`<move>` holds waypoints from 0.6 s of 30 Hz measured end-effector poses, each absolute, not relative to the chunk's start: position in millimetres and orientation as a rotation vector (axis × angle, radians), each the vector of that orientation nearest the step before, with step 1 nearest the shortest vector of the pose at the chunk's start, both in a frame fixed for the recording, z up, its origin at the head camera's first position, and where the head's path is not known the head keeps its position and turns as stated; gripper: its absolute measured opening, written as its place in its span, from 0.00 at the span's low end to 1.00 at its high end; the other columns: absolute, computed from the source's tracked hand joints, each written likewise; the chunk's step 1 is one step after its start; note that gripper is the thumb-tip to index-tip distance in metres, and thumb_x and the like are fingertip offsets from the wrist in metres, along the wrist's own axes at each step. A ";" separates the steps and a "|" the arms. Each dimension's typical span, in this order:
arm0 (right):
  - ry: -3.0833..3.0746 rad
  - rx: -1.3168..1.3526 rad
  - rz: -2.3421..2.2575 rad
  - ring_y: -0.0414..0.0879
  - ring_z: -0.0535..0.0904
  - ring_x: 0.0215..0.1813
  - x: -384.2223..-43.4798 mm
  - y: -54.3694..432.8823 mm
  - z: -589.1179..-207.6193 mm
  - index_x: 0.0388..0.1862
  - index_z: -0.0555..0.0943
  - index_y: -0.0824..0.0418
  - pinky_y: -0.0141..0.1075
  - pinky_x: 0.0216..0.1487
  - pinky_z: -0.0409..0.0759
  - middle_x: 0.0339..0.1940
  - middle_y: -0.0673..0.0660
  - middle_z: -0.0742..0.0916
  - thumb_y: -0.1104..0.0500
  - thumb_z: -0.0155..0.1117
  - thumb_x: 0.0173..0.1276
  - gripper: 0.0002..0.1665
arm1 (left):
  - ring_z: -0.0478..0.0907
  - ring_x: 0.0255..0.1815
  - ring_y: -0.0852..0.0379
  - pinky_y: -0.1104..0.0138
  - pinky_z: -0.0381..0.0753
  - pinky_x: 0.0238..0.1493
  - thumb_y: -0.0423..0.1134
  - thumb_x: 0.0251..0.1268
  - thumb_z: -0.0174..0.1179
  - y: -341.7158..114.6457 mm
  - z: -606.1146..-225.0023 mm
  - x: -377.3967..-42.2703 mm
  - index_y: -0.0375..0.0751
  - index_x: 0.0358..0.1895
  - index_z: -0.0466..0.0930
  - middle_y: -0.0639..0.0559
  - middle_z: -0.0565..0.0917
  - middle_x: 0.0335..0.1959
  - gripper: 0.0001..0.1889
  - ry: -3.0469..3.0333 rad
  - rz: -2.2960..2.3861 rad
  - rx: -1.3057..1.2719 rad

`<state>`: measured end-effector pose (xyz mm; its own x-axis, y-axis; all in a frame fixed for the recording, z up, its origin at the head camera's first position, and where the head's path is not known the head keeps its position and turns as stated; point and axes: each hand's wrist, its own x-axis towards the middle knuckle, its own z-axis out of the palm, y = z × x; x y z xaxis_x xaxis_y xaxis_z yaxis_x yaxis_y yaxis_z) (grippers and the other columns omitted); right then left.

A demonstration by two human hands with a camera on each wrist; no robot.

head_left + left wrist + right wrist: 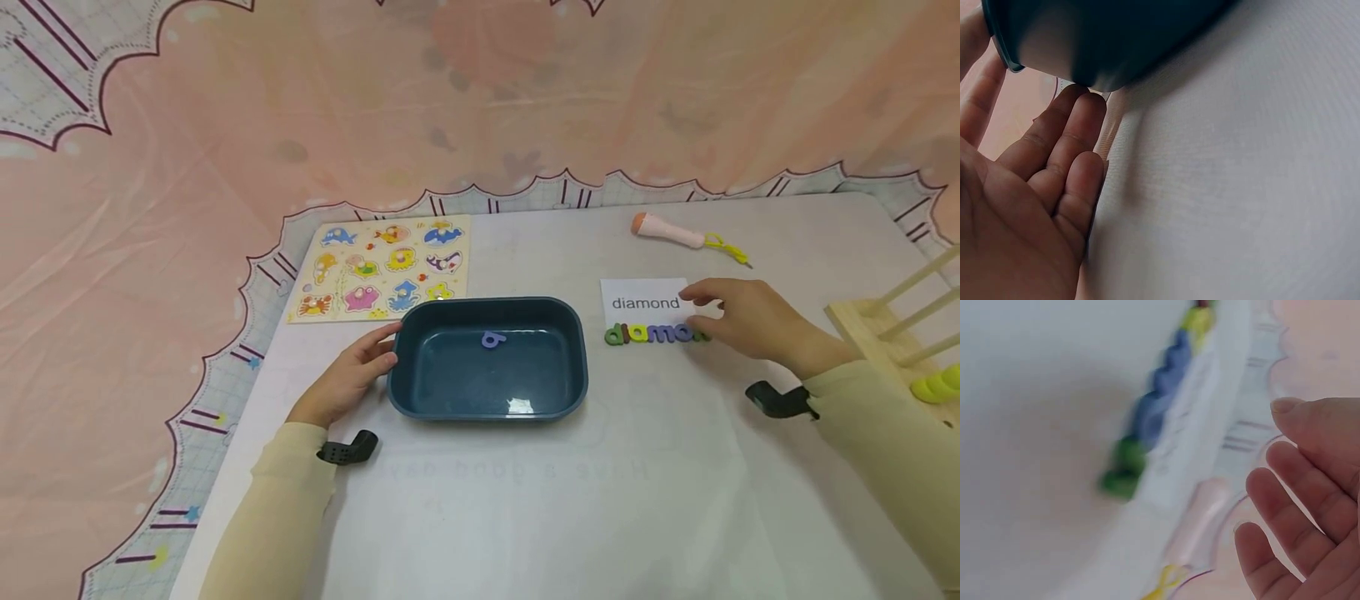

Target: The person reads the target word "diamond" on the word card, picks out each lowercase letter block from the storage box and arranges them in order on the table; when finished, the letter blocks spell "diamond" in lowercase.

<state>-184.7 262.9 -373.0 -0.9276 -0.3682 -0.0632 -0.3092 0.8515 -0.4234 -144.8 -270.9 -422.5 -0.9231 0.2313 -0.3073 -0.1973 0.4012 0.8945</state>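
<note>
My left hand [347, 379] grips the left end of a dark blue plastic tray [487, 414]; in the left wrist view, fingertips [1088, 112] meet the tray's outer wall [1110, 44]. Inside the tray lies one purple letter d [492, 339]. My right hand [750, 321] hovers at the right edge of a white card [637, 292] printed "diamond", thumb and forefinger apart. Below the word, a row of coloured letters [648, 333] reads "diamon". Its last letter, a green n [701, 335], is partly hidden by the hand. The right wrist view shows nothing between the fingers [1285, 525].
Behind the tray lies a sea-animal peg puzzle board [378, 268]. A pink tube-shaped object with a yellow strap [671, 231] rests at the back right. At the right edge stands a wooden rack [885, 333] with rods and light-green beads [937, 385].
</note>
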 end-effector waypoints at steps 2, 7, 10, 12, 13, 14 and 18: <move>2.899 -0.554 -0.642 0.63 0.80 0.52 -183.4 254.3 -364.7 0.62 0.79 0.66 0.57 0.51 0.78 0.53 0.68 0.85 0.58 0.68 0.69 0.25 | 0.61 0.73 0.35 0.40 0.54 0.72 0.48 0.77 0.55 -270.6 -422.6 -144.6 0.50 0.80 0.55 0.34 0.62 0.75 0.33 2.283 1.529 0.033; 2.910 -0.656 -0.677 0.61 0.80 0.53 -181.9 230.0 -348.7 0.61 0.79 0.66 0.57 0.52 0.78 0.53 0.66 0.85 0.59 0.68 0.68 0.24 | 0.61 0.73 0.34 0.40 0.55 0.72 0.48 0.77 0.55 -271.2 -423.0 -145.3 0.49 0.80 0.55 0.33 0.62 0.75 0.33 2.287 1.529 0.045; 2.896 -0.768 -0.703 0.60 0.81 0.53 -182.5 214.2 -344.6 0.60 0.79 0.67 0.56 0.53 0.79 0.52 0.65 0.86 0.61 0.69 0.68 0.24 | 0.60 0.74 0.35 0.41 0.56 0.72 0.48 0.77 0.55 -271.5 -423.3 -145.9 0.48 0.80 0.55 0.33 0.61 0.75 0.33 2.285 1.533 0.048; 2.880 -0.836 -0.723 0.60 0.81 0.52 -183.3 203.2 -343.4 0.60 0.80 0.67 0.55 0.52 0.80 0.51 0.64 0.86 0.61 0.69 0.67 0.23 | 0.60 0.74 0.35 0.41 0.56 0.72 0.47 0.77 0.55 -271.3 -423.3 -145.8 0.48 0.80 0.55 0.33 0.61 0.75 0.33 2.281 1.537 0.051; 2.873 -0.865 -0.726 0.59 0.81 0.52 -184.2 197.3 -343.1 0.60 0.80 0.67 0.54 0.52 0.80 0.51 0.64 0.86 0.61 0.70 0.67 0.23 | 0.60 0.74 0.35 0.41 0.56 0.72 0.47 0.77 0.55 -271.3 -423.4 -145.8 0.48 0.80 0.56 0.33 0.61 0.75 0.33 2.281 1.538 0.051; 2.862 -0.891 -0.736 0.59 0.82 0.52 -185.2 191.4 -342.8 0.59 0.80 0.66 0.54 0.52 0.80 0.50 0.63 0.87 0.61 0.70 0.67 0.23 | 0.59 0.74 0.35 0.41 0.56 0.72 0.48 0.77 0.55 -271.1 -423.2 -145.6 0.48 0.80 0.55 0.33 0.61 0.75 0.33 2.280 1.538 0.052; 2.832 -1.000 -0.748 0.57 0.82 0.51 -189.4 166.4 -344.7 0.58 0.81 0.66 0.52 0.51 0.81 0.50 0.62 0.87 0.62 0.70 0.66 0.22 | 0.60 0.74 0.34 0.40 0.55 0.72 0.48 0.77 0.55 -270.5 -422.2 -144.8 0.48 0.80 0.55 0.33 0.61 0.75 0.34 2.280 1.535 0.053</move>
<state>-189.4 166.4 -344.7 -0.7904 -0.6020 0.1135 -0.5795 0.6746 -0.4574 -144.8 -270.5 -422.2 -0.9231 0.2447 -0.2968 -0.1829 0.3996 0.8983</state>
